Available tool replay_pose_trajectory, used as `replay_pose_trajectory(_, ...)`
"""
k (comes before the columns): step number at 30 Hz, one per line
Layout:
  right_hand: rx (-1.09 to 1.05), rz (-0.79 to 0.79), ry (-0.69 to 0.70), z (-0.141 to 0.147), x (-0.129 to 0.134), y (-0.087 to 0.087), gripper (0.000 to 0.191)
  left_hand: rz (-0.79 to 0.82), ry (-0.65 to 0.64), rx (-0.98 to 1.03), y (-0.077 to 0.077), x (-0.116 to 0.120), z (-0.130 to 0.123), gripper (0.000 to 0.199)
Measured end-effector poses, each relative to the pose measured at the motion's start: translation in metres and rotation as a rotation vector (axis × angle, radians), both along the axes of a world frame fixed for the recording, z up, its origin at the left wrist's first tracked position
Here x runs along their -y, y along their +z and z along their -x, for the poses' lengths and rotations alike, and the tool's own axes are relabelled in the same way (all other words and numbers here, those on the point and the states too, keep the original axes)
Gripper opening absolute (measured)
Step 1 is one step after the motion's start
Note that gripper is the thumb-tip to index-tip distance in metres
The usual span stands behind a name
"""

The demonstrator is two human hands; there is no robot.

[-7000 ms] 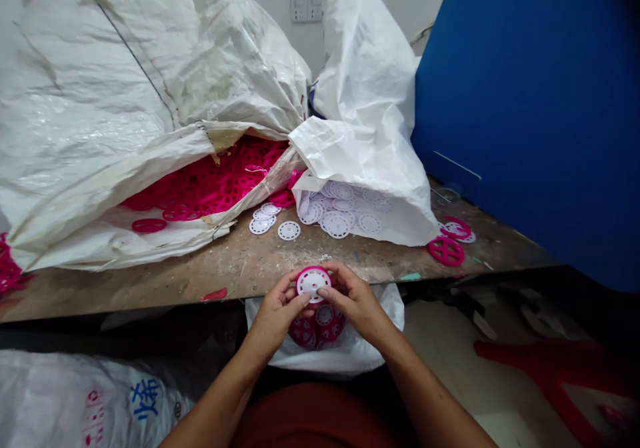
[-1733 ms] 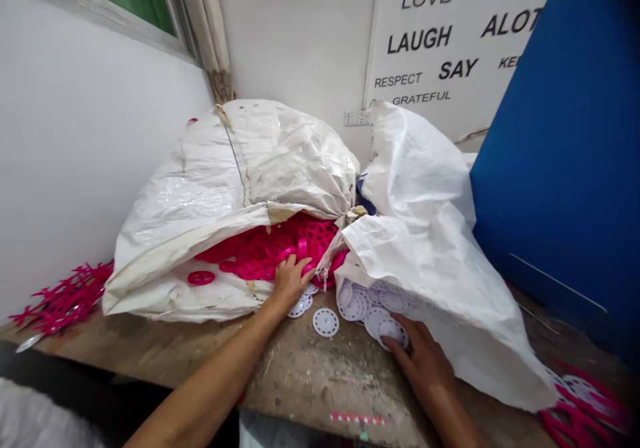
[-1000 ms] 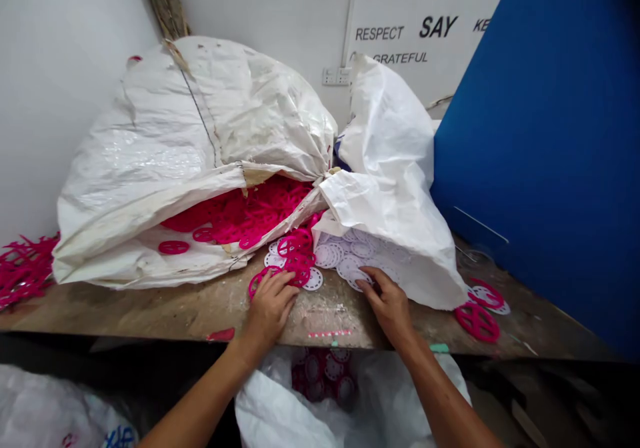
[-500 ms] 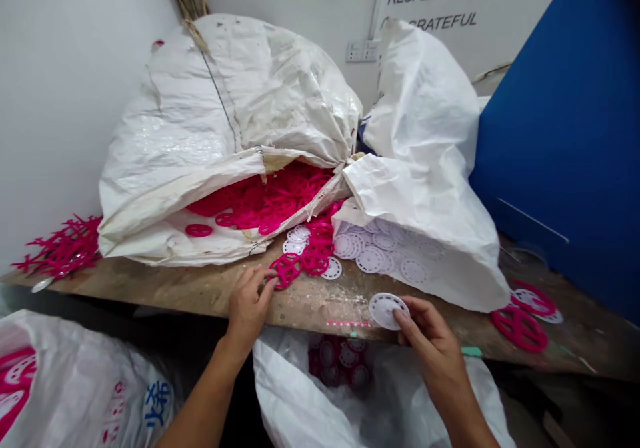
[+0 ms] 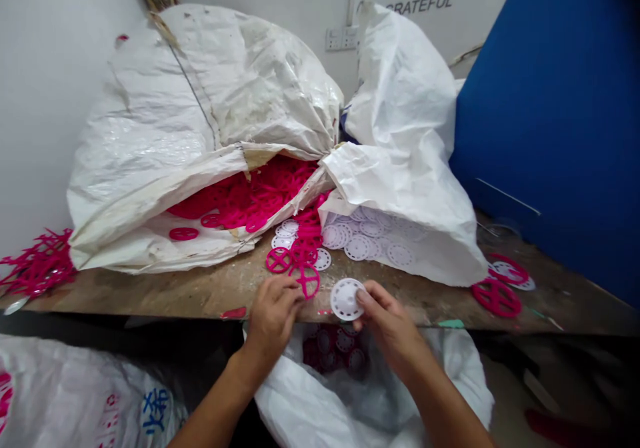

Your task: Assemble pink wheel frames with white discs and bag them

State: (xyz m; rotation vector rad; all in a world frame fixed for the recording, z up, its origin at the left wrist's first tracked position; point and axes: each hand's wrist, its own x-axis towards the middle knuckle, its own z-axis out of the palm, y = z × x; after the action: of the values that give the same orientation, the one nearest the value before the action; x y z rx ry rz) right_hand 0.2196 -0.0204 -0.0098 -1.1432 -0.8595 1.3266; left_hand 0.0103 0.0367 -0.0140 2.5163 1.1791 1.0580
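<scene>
Right hand (image 5: 393,331) held a white perforated plastic disc (image 5: 346,299) pinched between narrowed fingers; left hand (image 5: 273,318), fingers curled, lay against a magenta plastic wheel (image 5: 306,280) on the wooden workbench (image 5: 200,295); grip undetermined.

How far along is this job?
Some look finished: magenta-rimmed white discs lie in the white bag below the wooden bench. In hand: a white perforated plastic disc in the right hand, the left hand at a magenta plastic wheel. Remaining: many magenta wheels in the woven white sack.
</scene>
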Motion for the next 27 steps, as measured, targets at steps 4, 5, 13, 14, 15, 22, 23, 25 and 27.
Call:
replay_pose_trajectory(4,-0.124,0.003,0.088,0.003,-0.006,0.005,0.028,0.198,-0.177,0.225,0.004,0.034,-0.031,0.011)
replay_pose_trajectory(5,-0.13,0.007,0.071,0.002,-0.006,0.005,0.028,0.348,-0.184,0.342,0.005,0.038,-0.037,0.012)
replay_pose_trajectory(13,0.256,-0.076,-0.159,-0.007,0.002,-0.005,0.024,1.358,-0.214,0.993,0.006,0.034,-0.059,0.049)
replay_pose_trajectory(14,0.387,-0.109,-0.195,-0.007,0.003,-0.007,0.023,1.351,-0.205,1.004,0.005,0.034,-0.06,0.046)
replay_pose_trajectory(15,0.52,-0.151,-0.223,-0.006,0.005,-0.009,0.022,1.341,-0.194,1.013,0.004,0.034,-0.061,0.045)
replay_pose_trajectory(22,0.96,-0.439,-0.173,-0.001,0.01,-0.017,0.026,1.158,-0.101,0.879,-0.007,0.037,-0.058,0.039)
replay_pose_trajectory(23,0.917,-0.422,-0.143,-0.002,0.009,-0.015,0.026,1.118,-0.096,0.835,-0.007,0.037,-0.056,0.038)
replay_pose_trajectory(25,0.771,-0.348,-0.072,-0.006,0.006,-0.01,0.024,1.024,-0.101,0.727,-0.004,0.037,-0.052,0.036)
replay_pose_trajectory(27,0.591,-0.24,0.006,-0.009,0.004,-0.005,0.02,0.934,-0.129,0.612,0.0,0.036,-0.049,0.034)
